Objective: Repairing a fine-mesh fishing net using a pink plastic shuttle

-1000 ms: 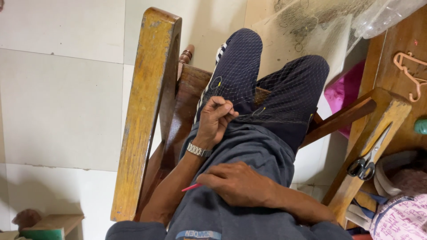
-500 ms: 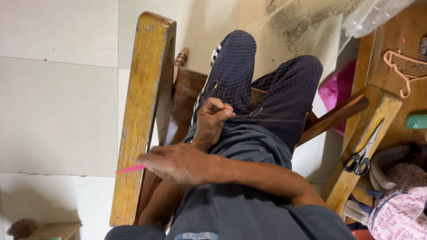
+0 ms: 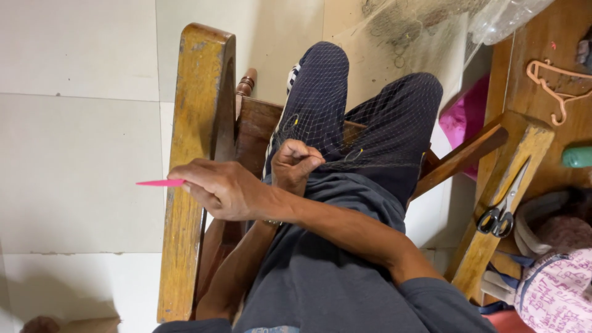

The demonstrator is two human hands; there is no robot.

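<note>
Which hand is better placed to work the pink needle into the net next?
Probably the right hand: it grips the pink needle, while the left hand is closed on the net, holding it.

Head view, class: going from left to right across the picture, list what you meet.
Pink needle-shaped tool → right hand pinching it → left hand gripping the fishing net → scissors on the wooden frame → pink hanger.

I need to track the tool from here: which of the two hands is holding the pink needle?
The right hand, crossed over and stretched out past the wooden chair arm, pinches the pink needle. The left hand is fisted on the net over the knees.
</note>
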